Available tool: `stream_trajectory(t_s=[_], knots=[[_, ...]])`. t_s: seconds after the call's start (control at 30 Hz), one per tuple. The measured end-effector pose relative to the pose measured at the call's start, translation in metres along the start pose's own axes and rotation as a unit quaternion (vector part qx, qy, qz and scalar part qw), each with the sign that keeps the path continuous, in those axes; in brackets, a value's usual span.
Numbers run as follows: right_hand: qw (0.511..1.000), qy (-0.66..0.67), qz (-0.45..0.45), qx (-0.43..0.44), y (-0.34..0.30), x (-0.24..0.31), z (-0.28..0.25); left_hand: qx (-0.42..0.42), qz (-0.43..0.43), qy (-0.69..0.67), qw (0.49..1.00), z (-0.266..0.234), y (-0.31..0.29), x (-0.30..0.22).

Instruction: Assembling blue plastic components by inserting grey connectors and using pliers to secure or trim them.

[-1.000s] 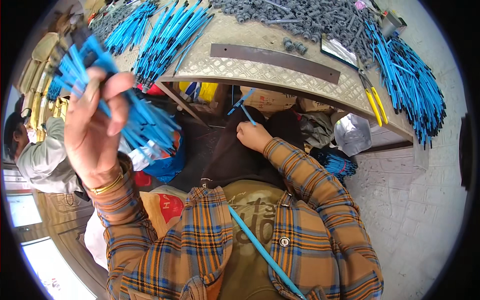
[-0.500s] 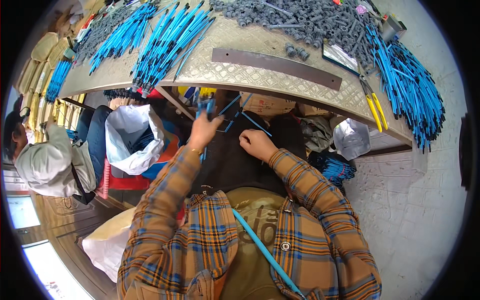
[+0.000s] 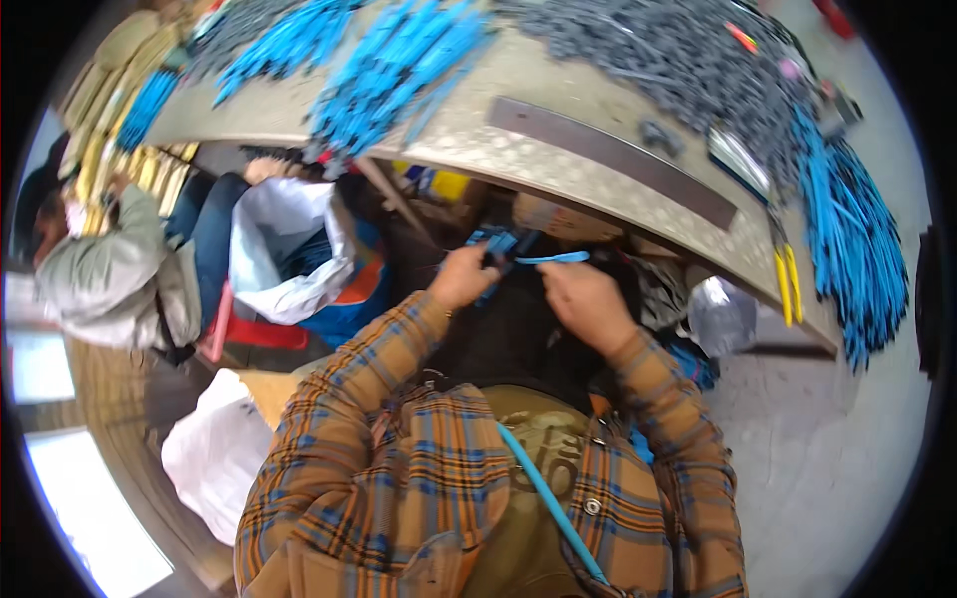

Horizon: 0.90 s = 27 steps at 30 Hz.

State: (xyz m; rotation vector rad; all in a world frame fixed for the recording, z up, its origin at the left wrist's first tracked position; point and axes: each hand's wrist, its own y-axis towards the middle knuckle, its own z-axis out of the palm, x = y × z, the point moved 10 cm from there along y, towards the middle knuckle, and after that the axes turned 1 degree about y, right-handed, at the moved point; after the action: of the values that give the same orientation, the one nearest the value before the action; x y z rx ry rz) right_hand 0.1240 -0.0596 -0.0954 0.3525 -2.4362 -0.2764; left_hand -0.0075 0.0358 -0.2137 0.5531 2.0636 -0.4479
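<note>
Over my lap my left hand [image 3: 466, 278] is closed around a small bunch of blue tubes with black fittings [image 3: 495, 241]. To its right, my right hand [image 3: 590, 304] pinches one short blue tube [image 3: 560, 257], which points left toward the bunch. The tube's left end comes close to the bunch; blur hides whether they touch. Both hands are just below the front edge of the worktable [image 3: 439, 149], above my dark trousers [image 3: 498, 344].
On the table lie piles of blue tubes [image 3: 394, 75], grey fittings [image 3: 648, 50], a flat metal strip [image 3: 618, 159] and yellow-handled cutters [image 3: 788, 284]. A white sack [image 3: 254, 264] stands at left, near another seated person [image 3: 120, 279]. A clear plastic bag [image 3: 723, 314] hangs at right.
The whole view has shifted, with the table now tilted down to the right. Several loose tubes lay on my lap before; now my right hand has one and has come up beside the left.
</note>
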Motion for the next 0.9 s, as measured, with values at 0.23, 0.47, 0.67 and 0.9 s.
stream_trajectory(t_s=[0.23,0.47,0.67,0.9], knots=[[0.955,-0.272,-0.107,0.056,0.014,0.008,-0.008,0.175,0.056,-0.008,0.983,-0.013,-0.044,-0.073],[0.965,-0.176,-0.179,0.077,0.02,0.051,-0.001,0.246,0.088,-0.071,0.963,-0.036,-0.074,-0.099],[0.974,-0.085,-0.053,0.201,-0.007,0.015,-0.016,0.254,0.036,-0.284,0.924,-0.076,-0.069,-0.125],[0.974,0.148,0.131,0.108,-0.044,0.02,-0.072,0.144,0.017,-0.506,0.85,-0.116,-0.065,-0.149]])
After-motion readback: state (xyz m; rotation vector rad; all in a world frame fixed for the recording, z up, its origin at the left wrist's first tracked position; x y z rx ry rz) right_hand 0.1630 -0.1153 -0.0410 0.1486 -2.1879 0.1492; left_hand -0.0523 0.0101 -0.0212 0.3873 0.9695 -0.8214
